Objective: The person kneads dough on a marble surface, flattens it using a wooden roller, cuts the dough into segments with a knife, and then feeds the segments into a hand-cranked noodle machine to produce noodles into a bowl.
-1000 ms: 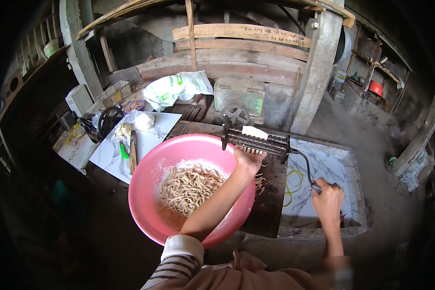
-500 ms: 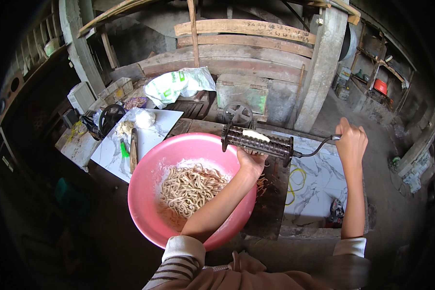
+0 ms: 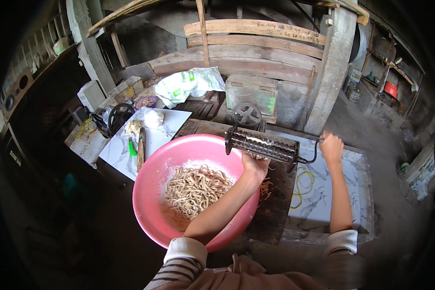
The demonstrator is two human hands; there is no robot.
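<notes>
My right hand [image 3: 332,144] is closed round the grip of a crank handle [image 3: 314,153]. The crank joins the right end of a dark metal noodle cutter with ridged rollers [image 3: 270,147]. A pale strip of dough [image 3: 257,140] lies on top, between the rollers. Under the cutter, my left hand [image 3: 255,166] reaches up from across the basin; its fingers are largely hidden below the rollers, so I cannot tell whether they hold anything. The pink plastic basin [image 3: 147,193] beneath my left forearm contains a heap of floury cut noodles [image 3: 195,188].
Left of the basin, a marble-patterned board [image 3: 115,157] bears a white dough ball [image 3: 153,118], a wooden stick [image 3: 141,150] and a green-handled tool [image 3: 132,148]. Yellow cord [image 3: 304,186] lies on the marbled surface at right. A concrete post [image 3: 326,92] rises behind the cutter.
My right hand has swung the crank down and to the left. The dough strip on the rollers shows less than before. My left hand stays under the cutter; the whole view has shifted slightly.
</notes>
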